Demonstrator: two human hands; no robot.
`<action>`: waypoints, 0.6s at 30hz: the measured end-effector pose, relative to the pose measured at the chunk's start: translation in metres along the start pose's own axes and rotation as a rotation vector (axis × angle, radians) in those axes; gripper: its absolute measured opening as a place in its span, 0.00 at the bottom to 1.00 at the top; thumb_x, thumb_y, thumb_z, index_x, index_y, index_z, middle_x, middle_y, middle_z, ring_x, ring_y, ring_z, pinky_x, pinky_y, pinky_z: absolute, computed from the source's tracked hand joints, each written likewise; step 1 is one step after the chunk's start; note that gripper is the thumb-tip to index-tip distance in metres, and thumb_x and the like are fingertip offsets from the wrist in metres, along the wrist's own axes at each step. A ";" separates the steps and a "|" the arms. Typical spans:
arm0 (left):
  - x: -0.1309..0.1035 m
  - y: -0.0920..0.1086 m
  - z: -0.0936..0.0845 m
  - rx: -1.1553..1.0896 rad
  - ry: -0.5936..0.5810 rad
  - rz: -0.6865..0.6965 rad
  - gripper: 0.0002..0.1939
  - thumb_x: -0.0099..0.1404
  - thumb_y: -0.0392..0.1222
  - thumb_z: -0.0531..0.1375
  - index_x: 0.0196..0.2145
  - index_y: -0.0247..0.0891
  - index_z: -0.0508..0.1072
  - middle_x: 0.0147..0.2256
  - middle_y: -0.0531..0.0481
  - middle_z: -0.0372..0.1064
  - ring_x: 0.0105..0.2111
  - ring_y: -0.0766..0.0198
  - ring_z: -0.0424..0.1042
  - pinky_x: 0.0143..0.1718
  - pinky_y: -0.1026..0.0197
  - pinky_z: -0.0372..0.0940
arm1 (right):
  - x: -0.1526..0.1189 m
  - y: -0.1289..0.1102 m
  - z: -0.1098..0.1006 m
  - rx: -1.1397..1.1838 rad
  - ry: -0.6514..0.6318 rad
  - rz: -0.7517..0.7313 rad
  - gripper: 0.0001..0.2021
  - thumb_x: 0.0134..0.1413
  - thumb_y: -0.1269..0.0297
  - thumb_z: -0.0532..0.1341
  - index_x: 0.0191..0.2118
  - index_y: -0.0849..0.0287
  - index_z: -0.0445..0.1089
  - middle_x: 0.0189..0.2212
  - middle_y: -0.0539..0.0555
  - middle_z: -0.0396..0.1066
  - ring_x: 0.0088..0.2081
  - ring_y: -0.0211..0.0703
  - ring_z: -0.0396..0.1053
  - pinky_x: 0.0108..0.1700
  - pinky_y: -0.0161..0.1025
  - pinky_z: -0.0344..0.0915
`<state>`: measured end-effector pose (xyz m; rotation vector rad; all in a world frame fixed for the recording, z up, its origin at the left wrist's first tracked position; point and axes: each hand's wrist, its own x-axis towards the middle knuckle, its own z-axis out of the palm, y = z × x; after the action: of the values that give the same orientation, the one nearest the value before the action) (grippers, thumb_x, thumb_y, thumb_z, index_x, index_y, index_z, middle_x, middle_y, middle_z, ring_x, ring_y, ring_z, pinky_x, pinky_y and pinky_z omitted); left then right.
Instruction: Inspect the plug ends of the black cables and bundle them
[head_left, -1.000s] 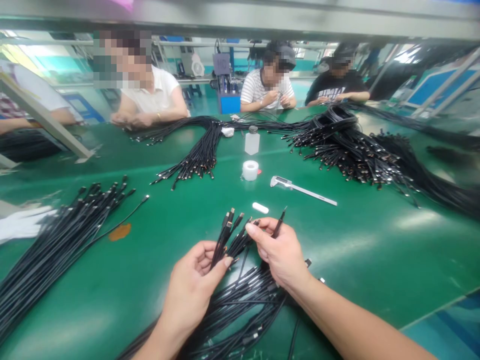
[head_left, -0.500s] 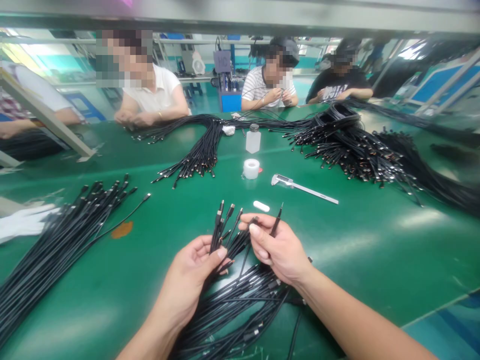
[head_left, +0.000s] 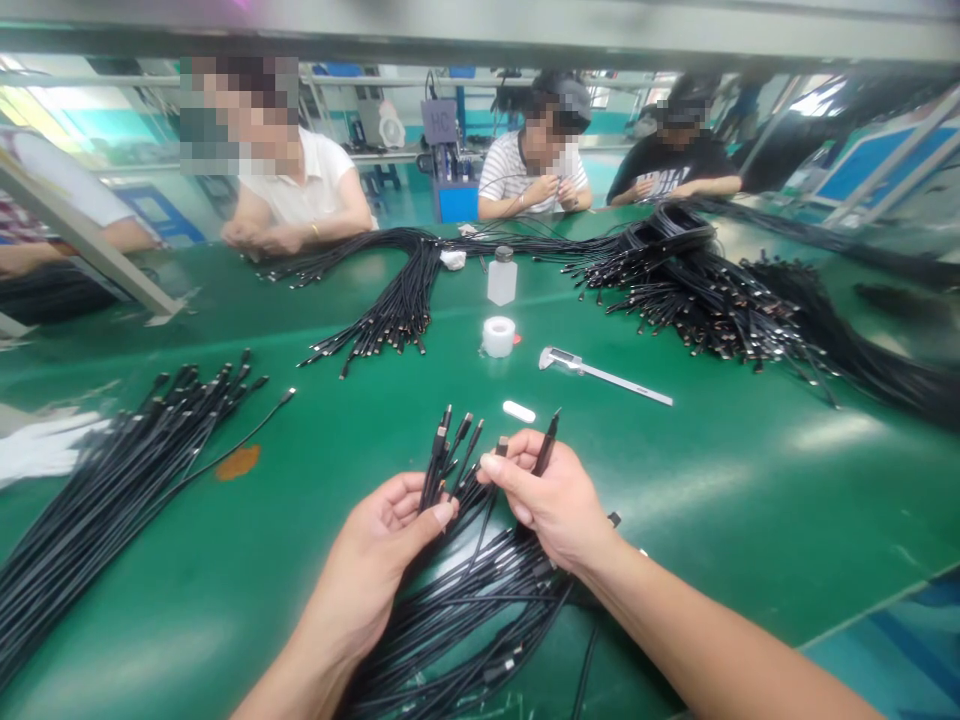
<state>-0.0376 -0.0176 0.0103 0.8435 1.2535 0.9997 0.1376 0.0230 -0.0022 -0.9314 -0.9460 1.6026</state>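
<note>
Several black USB cables [head_left: 439, 465] stand bunched in my left hand [head_left: 386, 535], its fingers closed around them with the connector ends pointing up. To the right of that bunch, my right hand [head_left: 566, 505] pinches one cable near its plug [head_left: 502, 447] between thumb and forefinger. The same hand also keeps a slim black pen-like tool [head_left: 548, 445] with a thin pointed tip, angled upward; its lower part is hidden by the fingers. Beneath both hands, more black cables [head_left: 450, 620] lie loosely on the green table [head_left: 735, 520].
At the left lies a large cable bundle [head_left: 127, 480] beside a white glove [head_left: 45, 445]. Ahead are a white oval piece [head_left: 519, 411], a caliper [head_left: 607, 376], a tape roll [head_left: 499, 338] and a bottle [head_left: 502, 278]. Cable heaps [head_left: 697, 290] lie farther back, where several people sit.
My right hand has shifted slightly, its fingertips now around a single plug standing more upright. The pen-like tool has moved a little left. My left hand keeps its hold on the bunch.
</note>
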 end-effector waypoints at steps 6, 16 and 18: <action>-0.001 0.001 0.000 0.049 -0.028 -0.013 0.20 0.56 0.47 0.71 0.42 0.35 0.72 0.37 0.49 0.73 0.34 0.68 0.68 0.36 0.68 0.63 | 0.002 0.000 0.000 0.012 0.009 0.032 0.19 0.46 0.55 0.72 0.31 0.62 0.64 0.25 0.51 0.73 0.15 0.25 0.53 0.15 0.26 0.45; -0.002 -0.006 -0.002 0.154 -0.084 0.028 0.18 0.57 0.45 0.71 0.40 0.36 0.71 0.38 0.50 0.73 0.38 0.66 0.70 0.44 0.65 0.64 | 0.002 0.003 -0.001 0.008 -0.010 0.009 0.16 0.48 0.56 0.71 0.36 0.63 0.72 0.15 0.42 0.56 0.16 0.26 0.50 0.16 0.27 0.44; -0.001 -0.006 -0.002 0.151 -0.067 0.031 0.17 0.57 0.46 0.70 0.40 0.36 0.71 0.38 0.49 0.73 0.39 0.65 0.70 0.44 0.65 0.64 | 0.002 0.003 -0.001 -0.019 -0.010 0.008 0.16 0.51 0.55 0.69 0.39 0.63 0.73 0.15 0.43 0.55 0.16 0.26 0.50 0.16 0.27 0.44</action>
<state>-0.0391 -0.0210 0.0050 1.0077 1.2733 0.9020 0.1375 0.0243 -0.0052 -0.9421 -0.9673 1.6085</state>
